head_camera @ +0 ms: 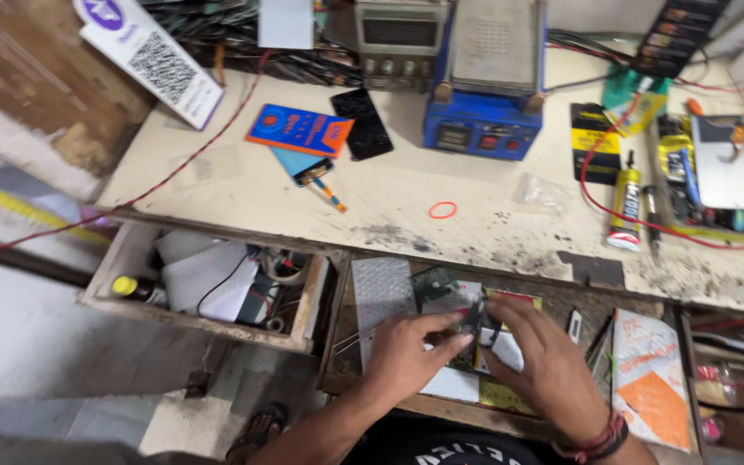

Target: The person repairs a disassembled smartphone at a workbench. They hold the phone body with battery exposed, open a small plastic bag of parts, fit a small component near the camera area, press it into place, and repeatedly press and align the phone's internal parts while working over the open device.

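Right now both hands are low centre of frame, over an open drawer (441,392) under the worktop (243,194). Left hand (406,353) and right hand (537,362) meet on a small dark part (474,320), fingers pinched narrow around it; can't tell which hand carries the weight. Part sits just above a green circuit board (432,284) and some printed cards (510,301) in the drawer. Thin metal tweezers (356,340) poke out left of the left hand. Right hand blocks most of the drawer's middle.

Lower right: orange-and-white packet (652,379) leaning in the next compartment. Left: second open drawer (208,284) with white paper, a tape roll, a yellow-capped bottle (127,286).

On the worktop, nearer edge is grimy; a red rubber band (443,209) lies mid-frame, a glue tube (624,211) to the right with a red wire (596,194) looping past it. Further back: blue card (299,129), black phone screen (362,125), blue heating station (486,95) top centre, grey meter box (398,39) beside it. Upper left: white sign with a square code (152,56).
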Tool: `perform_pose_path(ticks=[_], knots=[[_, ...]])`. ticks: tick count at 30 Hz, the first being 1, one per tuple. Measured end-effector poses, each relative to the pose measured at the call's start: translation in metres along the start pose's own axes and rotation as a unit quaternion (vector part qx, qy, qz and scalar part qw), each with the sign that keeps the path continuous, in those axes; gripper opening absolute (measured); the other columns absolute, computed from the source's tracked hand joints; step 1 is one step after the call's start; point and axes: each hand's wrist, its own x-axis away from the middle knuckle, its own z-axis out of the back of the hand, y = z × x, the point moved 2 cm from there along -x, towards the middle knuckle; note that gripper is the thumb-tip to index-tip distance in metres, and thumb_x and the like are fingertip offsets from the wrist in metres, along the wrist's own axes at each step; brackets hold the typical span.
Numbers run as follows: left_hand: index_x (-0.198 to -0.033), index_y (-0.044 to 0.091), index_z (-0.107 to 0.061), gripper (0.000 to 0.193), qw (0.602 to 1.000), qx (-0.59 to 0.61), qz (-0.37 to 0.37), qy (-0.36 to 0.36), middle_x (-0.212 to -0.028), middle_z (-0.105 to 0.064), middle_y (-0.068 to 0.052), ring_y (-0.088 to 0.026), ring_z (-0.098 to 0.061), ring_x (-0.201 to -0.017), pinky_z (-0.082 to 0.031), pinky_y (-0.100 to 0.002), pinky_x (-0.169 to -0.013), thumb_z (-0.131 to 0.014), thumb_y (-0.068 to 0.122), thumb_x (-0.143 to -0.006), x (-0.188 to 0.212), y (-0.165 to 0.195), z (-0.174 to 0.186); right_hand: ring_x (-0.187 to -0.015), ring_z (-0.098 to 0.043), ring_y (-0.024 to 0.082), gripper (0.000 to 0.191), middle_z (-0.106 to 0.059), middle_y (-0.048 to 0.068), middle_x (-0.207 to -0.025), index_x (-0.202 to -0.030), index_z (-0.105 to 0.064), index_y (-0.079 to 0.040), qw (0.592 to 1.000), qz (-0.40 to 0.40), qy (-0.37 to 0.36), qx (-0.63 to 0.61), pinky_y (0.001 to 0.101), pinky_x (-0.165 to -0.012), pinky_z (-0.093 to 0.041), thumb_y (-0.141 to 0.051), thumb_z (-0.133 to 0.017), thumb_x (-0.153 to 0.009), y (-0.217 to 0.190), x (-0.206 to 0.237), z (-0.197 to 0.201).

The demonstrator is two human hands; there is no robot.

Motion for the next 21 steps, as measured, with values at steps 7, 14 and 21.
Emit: perform_pose_path(ticks=[7,14,21], knots=[[-0.097,0.01,-0.081,0.023,0.997,0.004,0.066,-0.047,-0.071,-0.073,-0.012,-0.023,-0.071,-0.06,-0.053,-0.036,-0.057,-0.078,0.031,-0.089,0.013,-0.007,-0.004,-0.116,-0.063,0.035,0.063,-0.062,0.015,-0.133,-0.129,-0.059,-0.005,1.0,0.02,-0.018,0.015,0.0435,-0.095,-0.053,-0.019,-0.082,-0.072,-0.01,0.024,-0.014],[-0.1,0.009,-0.078,0.022,0.995,0.072,0.069,-0.02,-0.075,-0.076,-0.007,-0.013,-0.075,-0.065,-0.057,-0.031,-0.057,-0.071,0.03,-0.095,0.011,0.006,-0.035,-0.115,-0.064,0.037,0.071,-0.063,0.017,-0.133,-0.132,-0.057,-0.007,0.999,-0.052,-0.003,-0.015,0.0448,-0.093,-0.053,-0.023,-0.085,-0.068,0.016,0.043,-0.008],[-0.091,0.008,-0.08,0.021,0.993,-0.095,-0.075,-0.008,-0.072,-0.072,-0.016,-0.033,-0.072,-0.066,-0.057,-0.044,-0.063,-0.071,0.027,-0.093,0.017,0.001,-0.009,-0.114,-0.065,0.037,0.071,-0.065,0.016,-0.128,-0.132,-0.058,-0.01,0.997,-0.071,-0.021,0.016,0.0445,-0.093,-0.053,-0.022,-0.085,-0.067,0.003,0.046,-0.028]])
